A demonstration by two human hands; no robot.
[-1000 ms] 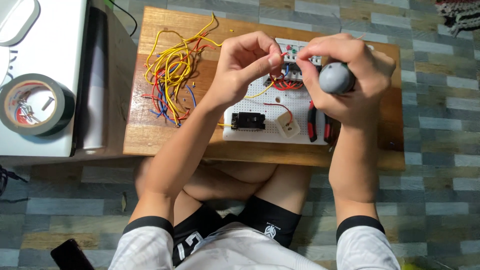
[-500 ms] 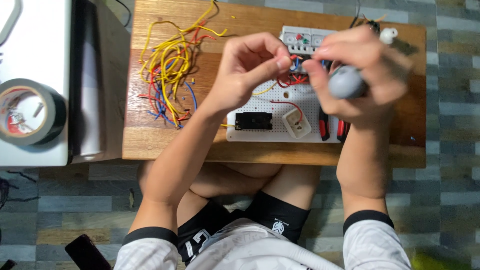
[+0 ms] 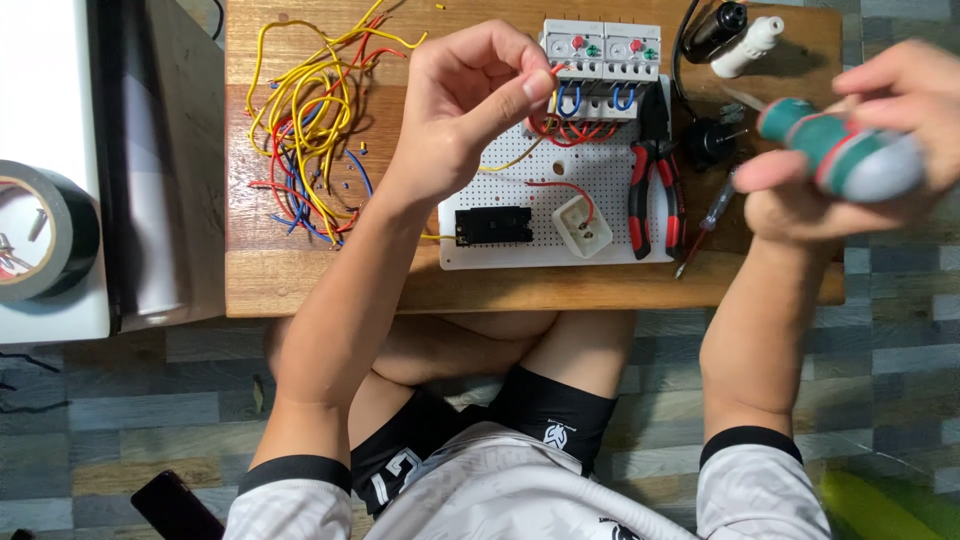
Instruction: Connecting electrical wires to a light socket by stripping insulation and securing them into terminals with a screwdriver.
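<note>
My left hand (image 3: 465, 105) hovers over the white perforated board (image 3: 610, 175) and pinches the end of a thin wire between thumb and forefinger, just left of the white breaker block (image 3: 600, 50). My right hand (image 3: 850, 150) is off to the right of the board, gripping a screwdriver with a green, red and grey handle (image 3: 835, 150); its tip points toward the board. On the board sit a black switch (image 3: 492, 225), a white socket (image 3: 583, 225) and red and blue wires under the breakers.
Red-handled pliers (image 3: 655, 195) lie on the board's right edge, a small tester screwdriver (image 3: 705, 225) beside them. A tangle of yellow, red and blue wires (image 3: 305, 130) covers the low wooden table's left part. Black tape roll (image 3: 40, 230) rests on a white unit at left.
My right hand has pulled away from the breaker block to the right with the screwdriver. My left hand stays at the block, still pinching the wire. The camera view has shifted.
</note>
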